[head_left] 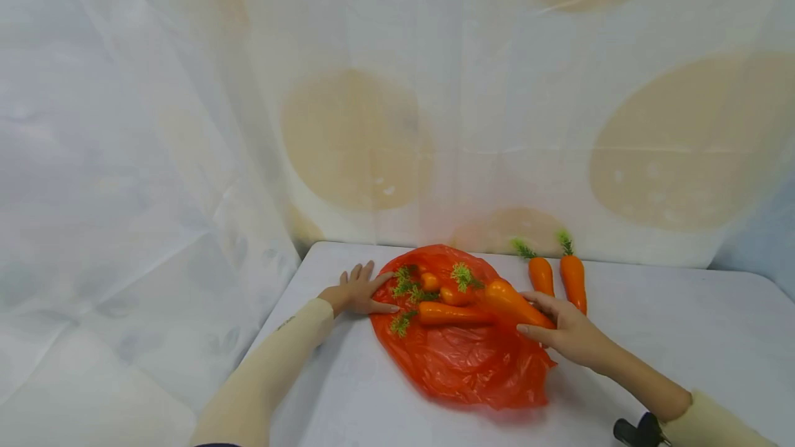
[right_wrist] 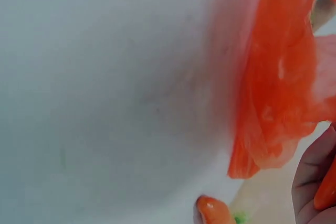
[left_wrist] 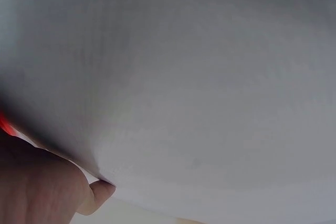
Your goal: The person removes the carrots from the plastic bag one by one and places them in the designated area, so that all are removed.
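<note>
Carrot (head_left: 508, 301), likely light, firm, slick, suits right hand's (head_left: 568, 330) grip at its narrow end; left hand (head_left: 360, 290) splayed at bag (head_left: 478, 368).

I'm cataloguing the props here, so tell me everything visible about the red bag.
The red bag looks like thin, glossy, translucent plastic. It lies spread and crumpled on the white table, with orange, green-topped carrots within its outline. The left hand touches its left edge; the right hand holds another carrot at its right side.
</note>
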Demonstrator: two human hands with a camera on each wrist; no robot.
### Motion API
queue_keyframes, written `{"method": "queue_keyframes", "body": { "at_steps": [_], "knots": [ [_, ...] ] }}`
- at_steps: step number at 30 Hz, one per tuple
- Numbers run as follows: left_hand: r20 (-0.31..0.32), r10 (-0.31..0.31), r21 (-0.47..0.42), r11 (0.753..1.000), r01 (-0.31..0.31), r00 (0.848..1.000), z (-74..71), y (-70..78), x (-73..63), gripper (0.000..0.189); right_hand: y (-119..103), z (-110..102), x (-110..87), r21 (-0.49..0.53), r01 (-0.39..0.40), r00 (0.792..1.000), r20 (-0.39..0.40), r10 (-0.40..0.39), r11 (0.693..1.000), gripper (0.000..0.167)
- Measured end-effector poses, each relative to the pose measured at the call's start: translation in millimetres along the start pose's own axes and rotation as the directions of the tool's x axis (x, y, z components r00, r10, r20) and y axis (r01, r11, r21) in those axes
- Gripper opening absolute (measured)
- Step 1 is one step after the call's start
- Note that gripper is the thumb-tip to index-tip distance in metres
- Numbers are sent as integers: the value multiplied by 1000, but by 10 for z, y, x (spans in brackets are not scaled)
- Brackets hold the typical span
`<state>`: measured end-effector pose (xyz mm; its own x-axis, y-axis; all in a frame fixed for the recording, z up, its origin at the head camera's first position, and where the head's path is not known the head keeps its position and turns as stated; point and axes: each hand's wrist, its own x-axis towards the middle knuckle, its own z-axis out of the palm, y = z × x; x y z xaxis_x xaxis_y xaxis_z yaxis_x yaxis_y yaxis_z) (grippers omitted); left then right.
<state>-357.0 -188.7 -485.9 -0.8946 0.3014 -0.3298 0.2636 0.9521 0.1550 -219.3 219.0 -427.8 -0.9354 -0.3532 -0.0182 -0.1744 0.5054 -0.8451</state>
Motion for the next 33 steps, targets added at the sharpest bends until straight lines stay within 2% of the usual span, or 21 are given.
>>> {"method": "queue_keyframes", "body": {
  "at_steps": [4,14,19,24,27,33],
  "knots": [
    [2,-7,1,1000,7,1000,0,3,11,95,-11,-67,13,16,35,999,-34,-34,999,66],
    [1,-8,13,1000,8,1000,19,-16,41,96,-32,-144,52,84,-28,996,-86,35,996,54],
    [0,-7,-1,1000,7,1000,16,-18,36,97,-13,-179,62,42,-55,985,-160,61,998,55],
    [0,-8,3,1000,8,1000,19,-18,39,97,72,-266,84,-49,-57,974,-220,45,997,59],
    [-4,-9,6,1000,9,1000,25,-17,48,97,136,-342,95,-95,-51,970,-241,27,994,60],
    [2,0,1,1000,0,1000,28,1,38,96,256,-475,80,-124,-72,963,-265,37,990,63]
  ]
}}
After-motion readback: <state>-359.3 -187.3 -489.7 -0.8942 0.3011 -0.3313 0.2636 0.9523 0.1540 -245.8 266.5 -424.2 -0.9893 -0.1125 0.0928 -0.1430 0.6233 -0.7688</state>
